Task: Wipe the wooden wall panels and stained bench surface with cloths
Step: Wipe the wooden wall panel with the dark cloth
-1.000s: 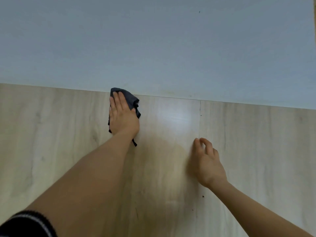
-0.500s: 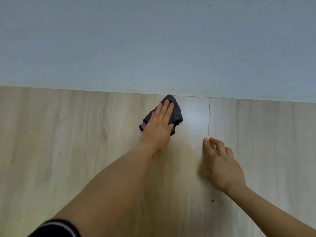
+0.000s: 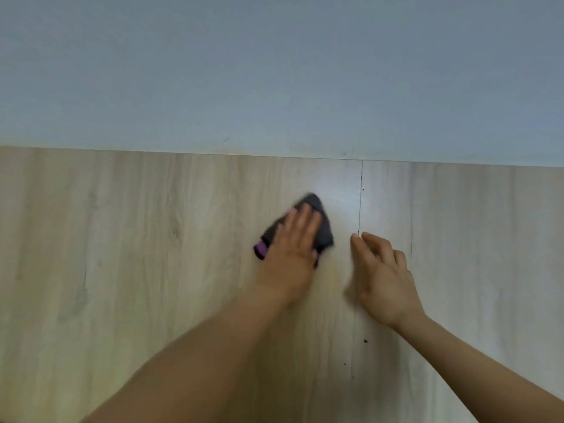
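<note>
**Wall panel wipe, cloth almost at the seam**

So the left hand (image 3: 293, 254) sits flat in the middle of the frame, fingers straight and together, pressing a dark grey cloth (image 3: 317, 227) against the wooden wall panel (image 3: 137, 254). No curling or pinching there, the grip is just a spread palm pushing on fabric. The cloth pokes out above the fingertips in a rough point and off to the left side, where a purple edge (image 3: 261, 250) shows. It's a bit blurry so I can't make out the weave.

The right hand (image 3: 384, 279) is just right of the left one, close but not touching it, holding nothing. Its fingers are loosely bent, with the tips against the panel right around the thin vertical seam (image 3: 361, 196) between two boards.

There's a bright glare patch on the wood just above and right of the cloth. A few small dark specks (image 3: 365, 341) sit near the seam lower down. The upper half of the frame is plain pale blue-grey wall (image 3: 274, 71), meeting the wood along a straight horizontal line.
</note>
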{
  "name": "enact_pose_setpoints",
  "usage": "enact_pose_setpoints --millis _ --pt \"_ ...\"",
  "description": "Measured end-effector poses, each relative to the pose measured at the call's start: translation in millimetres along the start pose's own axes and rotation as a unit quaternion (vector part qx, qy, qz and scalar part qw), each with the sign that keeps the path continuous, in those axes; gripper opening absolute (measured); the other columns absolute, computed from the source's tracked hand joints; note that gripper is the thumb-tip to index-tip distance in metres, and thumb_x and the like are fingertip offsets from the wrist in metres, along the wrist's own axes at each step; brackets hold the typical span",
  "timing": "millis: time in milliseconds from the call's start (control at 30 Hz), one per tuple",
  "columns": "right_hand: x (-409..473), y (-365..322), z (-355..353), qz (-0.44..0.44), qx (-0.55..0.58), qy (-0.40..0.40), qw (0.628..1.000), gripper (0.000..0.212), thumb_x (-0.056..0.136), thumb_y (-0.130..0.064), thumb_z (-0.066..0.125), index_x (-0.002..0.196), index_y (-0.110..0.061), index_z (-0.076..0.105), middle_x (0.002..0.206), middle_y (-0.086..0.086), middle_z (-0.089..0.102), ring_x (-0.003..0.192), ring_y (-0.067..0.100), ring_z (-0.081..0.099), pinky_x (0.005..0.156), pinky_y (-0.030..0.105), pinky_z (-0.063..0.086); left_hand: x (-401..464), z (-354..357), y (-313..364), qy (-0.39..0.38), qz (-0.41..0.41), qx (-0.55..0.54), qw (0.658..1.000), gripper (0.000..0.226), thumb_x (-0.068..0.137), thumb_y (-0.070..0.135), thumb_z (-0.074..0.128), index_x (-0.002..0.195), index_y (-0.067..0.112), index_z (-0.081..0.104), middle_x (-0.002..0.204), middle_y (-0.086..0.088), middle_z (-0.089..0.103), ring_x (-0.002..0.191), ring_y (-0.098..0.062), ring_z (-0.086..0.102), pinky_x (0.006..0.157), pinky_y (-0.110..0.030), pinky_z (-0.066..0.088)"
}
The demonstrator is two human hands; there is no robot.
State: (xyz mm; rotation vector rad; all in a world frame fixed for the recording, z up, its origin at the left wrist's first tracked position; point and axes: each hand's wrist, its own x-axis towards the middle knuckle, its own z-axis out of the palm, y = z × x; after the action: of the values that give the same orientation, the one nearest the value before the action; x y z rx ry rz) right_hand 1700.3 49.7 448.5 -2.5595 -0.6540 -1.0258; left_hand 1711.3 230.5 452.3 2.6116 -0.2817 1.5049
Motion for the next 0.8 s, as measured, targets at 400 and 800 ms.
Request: enact_pose_setpoints --millis 400,800 --pt "-15.2 16.2 4.3 0.066 0.073 0.040 0.994 0.080 0.078 -0.004 0.053 0.149 -0.018 0.019 0.149 0.002 0.014 0.132 0.028 0.022 0.105 0.040 0.035 15.6 -16.4 -27.3 0.154 -0.301 -0.082 0.937 0.063 0.103 0.025 0.029 0.150 0.012 -0.010 0.158 -0.006 -0.015 0.146 -0.023 -0.013 0.116 -0.033 -0.008" --pt "-38.0 20.9 15.8 0.051 0.103 0.003 0.993 0.076 0.080 0.002 0.049 0.149 -0.016 0.021 0.148 0.004 0.017 0.127 0.028 0.025 0.102 0.035 0.037 -40.1 45.3 25.2 -0.021 0.094 0.023 0.995 0.062 0.101 0.034 0.026 0.144 0.032 -0.018 0.150 0.011 -0.024 0.140 -0.008 -0.022 0.119 -0.032 -0.001"
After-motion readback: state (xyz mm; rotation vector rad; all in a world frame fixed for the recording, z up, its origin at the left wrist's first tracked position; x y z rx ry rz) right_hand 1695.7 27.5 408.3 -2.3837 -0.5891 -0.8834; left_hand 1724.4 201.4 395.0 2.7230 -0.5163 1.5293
